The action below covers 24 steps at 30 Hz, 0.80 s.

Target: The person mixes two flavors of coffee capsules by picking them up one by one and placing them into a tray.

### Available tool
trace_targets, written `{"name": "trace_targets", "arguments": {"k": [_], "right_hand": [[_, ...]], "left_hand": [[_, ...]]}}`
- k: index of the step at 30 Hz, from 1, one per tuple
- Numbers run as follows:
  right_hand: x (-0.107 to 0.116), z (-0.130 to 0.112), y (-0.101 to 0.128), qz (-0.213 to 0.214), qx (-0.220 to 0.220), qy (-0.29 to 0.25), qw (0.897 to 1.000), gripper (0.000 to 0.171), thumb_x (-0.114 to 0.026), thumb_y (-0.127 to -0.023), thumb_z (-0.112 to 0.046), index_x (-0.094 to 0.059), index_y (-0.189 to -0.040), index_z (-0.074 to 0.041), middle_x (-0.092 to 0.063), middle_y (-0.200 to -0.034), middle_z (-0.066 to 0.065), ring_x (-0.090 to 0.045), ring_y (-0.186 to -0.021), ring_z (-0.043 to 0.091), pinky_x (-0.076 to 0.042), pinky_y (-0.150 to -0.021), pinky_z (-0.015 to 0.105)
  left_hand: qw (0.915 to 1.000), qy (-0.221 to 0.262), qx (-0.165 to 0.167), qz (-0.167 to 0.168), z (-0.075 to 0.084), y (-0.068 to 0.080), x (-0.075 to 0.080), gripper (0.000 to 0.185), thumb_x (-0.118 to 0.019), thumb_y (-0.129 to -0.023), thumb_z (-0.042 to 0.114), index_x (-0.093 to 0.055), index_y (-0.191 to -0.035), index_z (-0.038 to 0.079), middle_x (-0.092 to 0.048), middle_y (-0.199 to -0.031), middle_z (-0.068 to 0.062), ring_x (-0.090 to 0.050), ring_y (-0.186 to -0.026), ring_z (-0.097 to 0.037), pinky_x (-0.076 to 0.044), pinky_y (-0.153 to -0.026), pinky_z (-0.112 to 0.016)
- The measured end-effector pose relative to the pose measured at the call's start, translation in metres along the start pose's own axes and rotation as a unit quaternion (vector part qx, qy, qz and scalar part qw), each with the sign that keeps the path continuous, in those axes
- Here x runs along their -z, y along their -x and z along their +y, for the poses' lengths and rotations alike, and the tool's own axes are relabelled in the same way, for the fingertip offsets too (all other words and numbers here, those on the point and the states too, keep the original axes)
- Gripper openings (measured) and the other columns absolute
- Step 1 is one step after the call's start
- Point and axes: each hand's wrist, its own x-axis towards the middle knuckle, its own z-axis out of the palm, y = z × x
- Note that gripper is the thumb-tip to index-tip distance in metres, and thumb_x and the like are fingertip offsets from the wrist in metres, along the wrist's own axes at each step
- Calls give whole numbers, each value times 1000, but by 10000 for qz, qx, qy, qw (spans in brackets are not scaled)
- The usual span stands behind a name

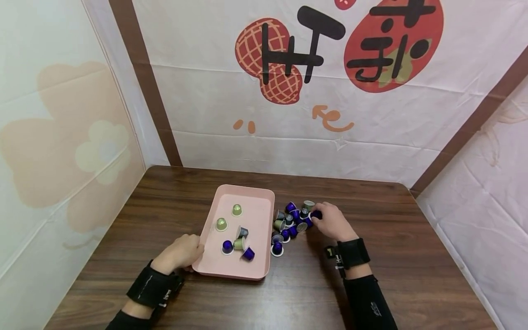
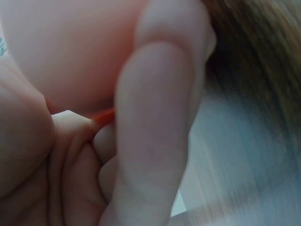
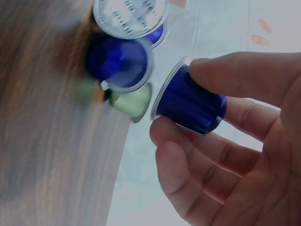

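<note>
Glossy dark-blue cup-shaped capsule (image 3: 193,101): pinched by right hand (image 1: 333,223), beside blue, green and grey capsules (image 1: 294,214) | rectangular pink plastic-looking tray (image 1: 256,208): gripped edgewise by left hand (image 1: 181,252) | step: pick-up, apparently | next: unobstructed lift probably required

Place: cloth-walled booth (image 1: 371,160); wider building unclear
Back: creased white sheet (image 1: 214,151), printed
Left: flower-patterned cloth (image 1: 53,174)
Right: pale, wrinkled fabric (image 1: 491,192)
Worktop (image 1: 412,275): brown wood grain, reaching the sheet
</note>
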Motion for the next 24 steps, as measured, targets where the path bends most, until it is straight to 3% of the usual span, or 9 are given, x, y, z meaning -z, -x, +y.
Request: {"name": "trace_targets", "arguments": {"k": [7, 13, 24], "right_hand": [[-1, -25, -11, -160, 481, -200, 9985, 25, -64, -88, -12, -64, -112, -5, -59, -102, 8, -54, -81, 18, -47, -70, 33], [-5, -48, -29, -344, 849, -79, 9958, 25, -63, -88, -13, -64, -112, -5, -60, -102, 5, -55, -83, 16, -48, -73, 31], [-9, -89, -67, -887, 1676, 144, 9817, 23, -62, -90, -11, -64, -111, -4, -60, -102, 6, -56, -87, 16, -49, -77, 29]], "left_hand": [[10000, -34, 66, -32, -1, -2, -1, 24, -43, -91, 7, -54, -70, 4, -52, -57, -7, -54, -42, -15, -46, -40, -28], [10000, -45, -85, 25, -1, -2, -1, 23, -43, -91, 6, -56, -71, 4, -53, -56, -6, -54, -41, -14, -46, -39, -27], [9999, -56, -93, 28, -3, -2, -1, 22, -44, -91, 6, -57, -74, 3, -53, -55, -5, -54, -40, -14, -46, -39, -27]]}}
